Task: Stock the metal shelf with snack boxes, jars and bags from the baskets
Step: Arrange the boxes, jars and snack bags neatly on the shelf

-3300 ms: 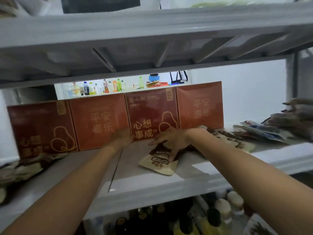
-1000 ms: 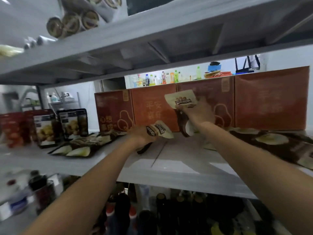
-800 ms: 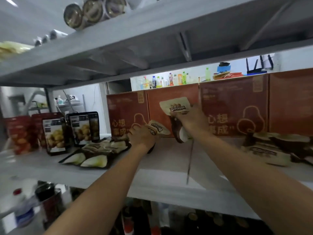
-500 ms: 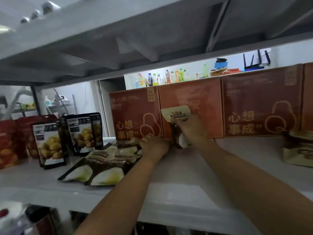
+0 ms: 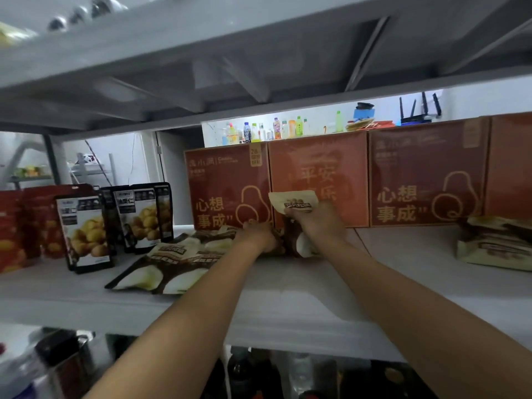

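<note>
My right hand (image 5: 318,223) grips a beige and brown snack bag (image 5: 293,201) upright against the red boxes (image 5: 319,177) at the back of the white metal shelf (image 5: 288,306). My left hand (image 5: 257,236) rests low on the right end of a pile of flat beige-brown snack bags (image 5: 172,260). Whether it still holds a bag is hidden by the hand itself.
Standing black pouches with yellow nuts (image 5: 83,231) and red pouches (image 5: 17,226) fill the shelf's left. More beige bags (image 5: 495,243) lie at the right. Bottles (image 5: 244,375) stand on the shelf below. The upper shelf (image 5: 230,38) hangs close overhead.
Both hands lifted a bag each from the shelf's middle and carried them left. My left hand has come down onto the flat pile; my right hand keeps its bag upright by the boxes.
</note>
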